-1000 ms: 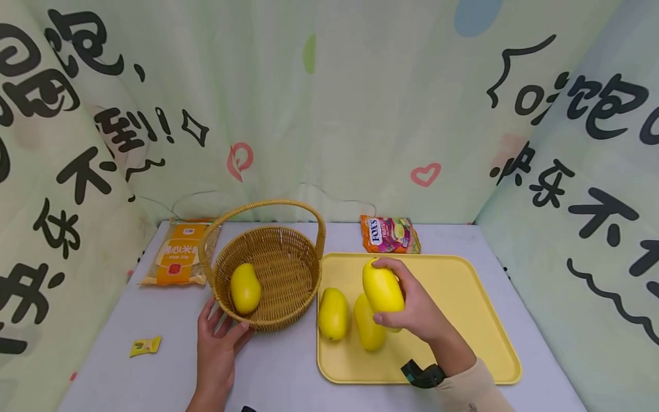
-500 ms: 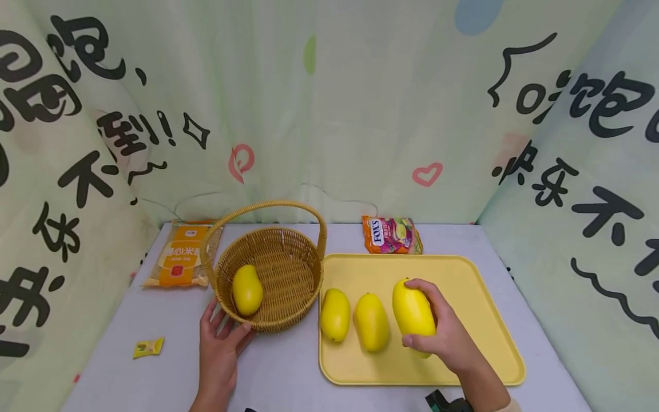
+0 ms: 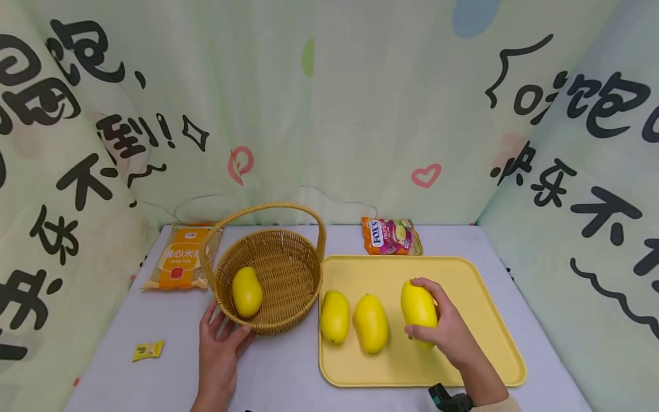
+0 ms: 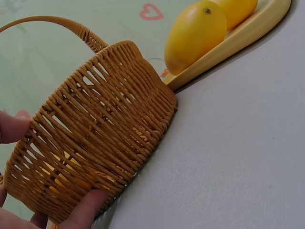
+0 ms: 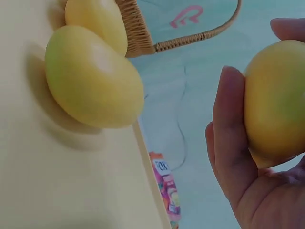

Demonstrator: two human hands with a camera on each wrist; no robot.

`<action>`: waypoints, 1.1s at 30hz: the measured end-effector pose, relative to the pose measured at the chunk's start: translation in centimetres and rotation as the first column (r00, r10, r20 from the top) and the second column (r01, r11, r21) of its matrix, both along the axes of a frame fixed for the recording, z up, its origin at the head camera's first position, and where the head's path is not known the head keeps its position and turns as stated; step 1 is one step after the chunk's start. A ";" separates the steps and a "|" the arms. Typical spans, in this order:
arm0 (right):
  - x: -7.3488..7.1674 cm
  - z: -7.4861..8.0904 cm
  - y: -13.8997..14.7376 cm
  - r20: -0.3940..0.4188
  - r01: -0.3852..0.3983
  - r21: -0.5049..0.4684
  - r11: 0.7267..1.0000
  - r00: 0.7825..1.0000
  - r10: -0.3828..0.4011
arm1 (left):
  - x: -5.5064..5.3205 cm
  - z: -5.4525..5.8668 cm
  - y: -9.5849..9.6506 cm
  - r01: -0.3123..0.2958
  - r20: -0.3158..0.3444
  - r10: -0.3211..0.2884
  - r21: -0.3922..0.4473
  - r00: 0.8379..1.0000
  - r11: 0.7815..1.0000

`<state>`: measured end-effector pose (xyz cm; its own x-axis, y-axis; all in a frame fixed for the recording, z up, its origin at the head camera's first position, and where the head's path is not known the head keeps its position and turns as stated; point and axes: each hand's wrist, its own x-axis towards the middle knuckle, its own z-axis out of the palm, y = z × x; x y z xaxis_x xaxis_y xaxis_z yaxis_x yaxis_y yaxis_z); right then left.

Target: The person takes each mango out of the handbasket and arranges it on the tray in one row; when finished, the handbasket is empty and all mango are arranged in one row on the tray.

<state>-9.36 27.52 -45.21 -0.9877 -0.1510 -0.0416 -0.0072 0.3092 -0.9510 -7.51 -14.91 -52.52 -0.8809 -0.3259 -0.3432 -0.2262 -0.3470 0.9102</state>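
Observation:
My right hand [image 3: 455, 329] grips a yellow mango [image 3: 418, 306] from its right side, over the right half of the yellow tray [image 3: 479, 349]. Whether that mango touches the tray cannot be made out. Two more mangoes lie on the tray's left side, a left one [image 3: 335, 316] and a middle one [image 3: 370, 324]. Left of the tray stands a wicker basket [image 3: 288, 274] with a tall handle and a single mango [image 3: 247, 292] inside. My left hand [image 3: 220, 355] holds the basket at its near left side. In the left wrist view, fingertips [image 4: 88, 205] press low on the woven wall.
A bag with an orange label [image 3: 180, 257] lies behind the basket at the left. Behind the tray is a colourful Fox's candy bag [image 3: 391, 236]. A small yellow wrapped candy [image 3: 147, 351] lies on the white table [image 3: 278, 372] at the left. Printed curtains enclose the table.
My right hand has carried its mango to the right, from over the middle mango to the tray's right half. My left hand and the basket have stayed in place.

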 end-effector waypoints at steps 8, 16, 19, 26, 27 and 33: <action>-1.8 -1.7 0.1 -0.090 0.050 0.339 0.940 0.996 -0.021 | 0.0 -0.1 -0.1 0.006 0.001 -0.006 0.003 1.000 1.000; -2.3 -2.8 -0.4 -0.107 0.046 0.553 0.832 0.994 0.015 | -0.1 0.1 -0.1 0.012 0.002 -0.012 0.003 1.000 1.000; -2.6 -3.0 -0.5 -0.103 0.045 0.593 0.804 0.995 0.020 | -0.1 0.2 0.0 0.012 0.002 -0.012 0.003 1.000 1.000; -3.0 -3.6 -0.6 -0.088 0.012 0.656 0.755 0.994 0.061 | 0.0 0.2 -0.1 0.014 0.002 -0.014 0.009 1.000 1.000; -3.1 -3.7 -0.6 -0.087 0.008 0.664 0.748 0.994 0.067 | 0.0 0.2 -0.1 0.015 0.002 -0.015 0.009 1.000 1.000; -3.4 -4.2 -0.8 -0.074 -0.011 0.691 0.723 0.994 0.085 | -0.1 0.0 -0.2 0.019 -0.003 -0.019 0.015 1.000 1.000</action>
